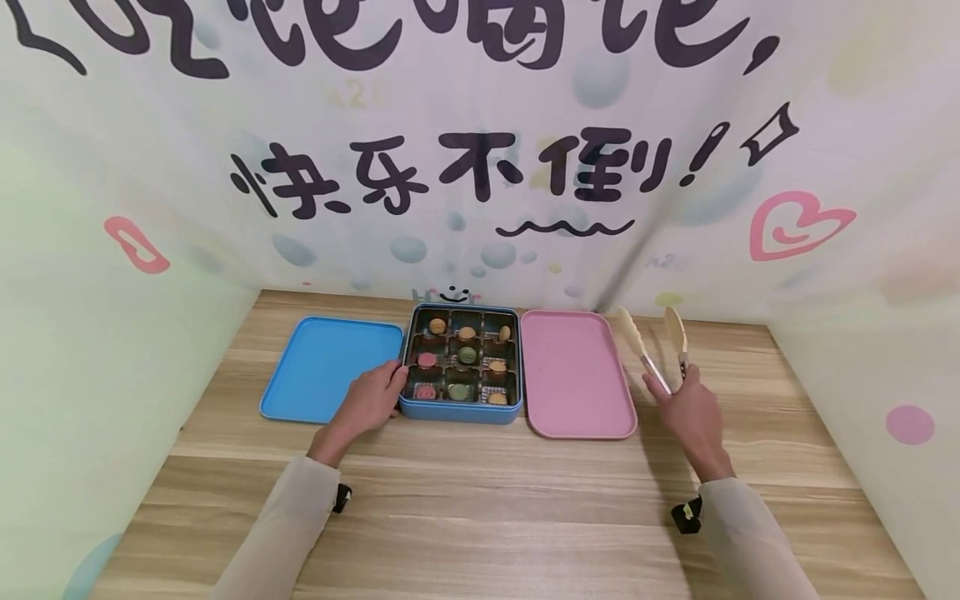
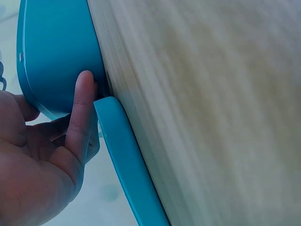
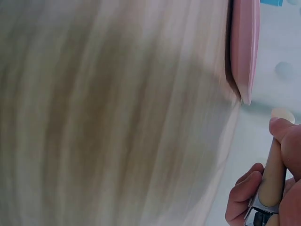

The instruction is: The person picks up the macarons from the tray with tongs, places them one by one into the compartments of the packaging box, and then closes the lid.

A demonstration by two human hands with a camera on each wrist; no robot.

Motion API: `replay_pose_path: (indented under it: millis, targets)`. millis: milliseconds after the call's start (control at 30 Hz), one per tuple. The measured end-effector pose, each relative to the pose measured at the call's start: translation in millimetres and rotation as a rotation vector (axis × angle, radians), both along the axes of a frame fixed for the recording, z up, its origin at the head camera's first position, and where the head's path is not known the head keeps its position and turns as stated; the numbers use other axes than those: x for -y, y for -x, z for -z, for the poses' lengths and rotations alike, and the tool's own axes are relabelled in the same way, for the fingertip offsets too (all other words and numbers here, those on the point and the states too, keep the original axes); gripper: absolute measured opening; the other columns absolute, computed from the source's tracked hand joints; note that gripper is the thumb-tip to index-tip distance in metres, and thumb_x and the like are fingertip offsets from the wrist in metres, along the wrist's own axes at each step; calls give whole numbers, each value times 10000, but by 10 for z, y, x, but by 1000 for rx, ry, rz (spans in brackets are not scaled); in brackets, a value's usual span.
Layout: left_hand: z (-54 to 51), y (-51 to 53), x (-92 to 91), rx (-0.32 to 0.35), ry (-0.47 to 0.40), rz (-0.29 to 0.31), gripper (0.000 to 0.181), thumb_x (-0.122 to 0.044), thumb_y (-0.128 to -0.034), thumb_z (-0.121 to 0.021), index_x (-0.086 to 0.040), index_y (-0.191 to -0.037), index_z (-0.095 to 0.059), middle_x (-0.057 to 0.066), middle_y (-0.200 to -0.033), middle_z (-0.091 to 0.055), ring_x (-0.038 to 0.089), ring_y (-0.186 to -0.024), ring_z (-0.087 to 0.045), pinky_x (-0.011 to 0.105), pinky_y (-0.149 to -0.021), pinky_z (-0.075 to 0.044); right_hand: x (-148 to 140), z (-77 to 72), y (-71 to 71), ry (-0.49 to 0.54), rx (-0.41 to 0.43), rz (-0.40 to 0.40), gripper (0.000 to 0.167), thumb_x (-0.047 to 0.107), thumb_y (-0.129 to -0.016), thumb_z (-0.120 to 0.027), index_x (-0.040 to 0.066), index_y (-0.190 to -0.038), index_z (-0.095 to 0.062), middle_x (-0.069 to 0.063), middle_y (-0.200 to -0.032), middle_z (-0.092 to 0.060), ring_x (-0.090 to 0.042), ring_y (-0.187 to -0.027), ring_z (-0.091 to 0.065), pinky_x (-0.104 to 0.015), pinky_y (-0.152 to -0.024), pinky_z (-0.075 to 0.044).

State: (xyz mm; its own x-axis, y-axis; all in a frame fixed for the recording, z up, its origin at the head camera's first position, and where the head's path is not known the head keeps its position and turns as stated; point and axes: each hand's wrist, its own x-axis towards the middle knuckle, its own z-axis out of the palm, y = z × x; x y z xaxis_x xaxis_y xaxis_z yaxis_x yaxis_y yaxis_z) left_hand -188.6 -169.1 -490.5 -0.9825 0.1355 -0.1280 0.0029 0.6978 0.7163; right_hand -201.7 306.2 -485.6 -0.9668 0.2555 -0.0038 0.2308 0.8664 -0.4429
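A blue tin (image 1: pixel 459 412) stands uncovered on the table, holding a dark tray divided into several compartments. Cookies lie in them: a pink cookie (image 1: pixel 427 360), a green cookie (image 1: pixel 467 355), a brown cookie (image 1: pixel 437 326) and others in pink, green and tan. My left hand (image 1: pixel 372 396) holds the tin's left side; in the left wrist view the thumb sits at its edge and one finger stretches along the blue wall (image 2: pixel 56 52). Right of a pink tray (image 1: pixel 577 375), my right hand (image 1: pixel 692 417) grips tongs (image 1: pixel 632 332) by the handles. Their beige tips spread apart, pointing away, with nothing between them.
A flat blue lid (image 1: pixel 330 367) lies left of the tin, close beside it. The pink tray adjoins the tin's right side. Printed fabric walls (image 1: pixel 450 250) bound the wooden table (image 1: pixel 480 508) at the back and both sides.
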Motion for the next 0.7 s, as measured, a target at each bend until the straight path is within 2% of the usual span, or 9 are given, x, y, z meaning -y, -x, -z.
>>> replay_pose_path:
  millis: [200,500,700]
  targets:
    - [-7,0,-1,2,0,-4,373,-284,-1095,-349,-30,-1249,-575,117,-891,-643,164,-633,-680,336,-642,-539,-58,22,-11,-5,75,16,929,619,-940,-532,-192,-1340,-317,-409,-1019,-575,-424,-772,-612,-470,-587,-468]
    - [-7,1,1,5,3,-5,370,-282,-1095,-351,-28,-1247,-574,109,-872,-641,157,-625,-673,334,-638,-535,-128,35,-17,8,126,49,904,641,-909,-566,-179,-1222,-351,-385,-935,-557,-391,-730,-575,-446,-571,-449]
    - [-8,-2,5,-1,7,-1,370,-285,-1094,-348,-31,-1231,-579,95,-838,-626,154,-620,-670,331,-638,-531,-148,47,-25,-1,135,53,870,626,-902,-592,-174,-1153,-361,-414,-913,-543,-459,-765,-589,-502,-599,-454]
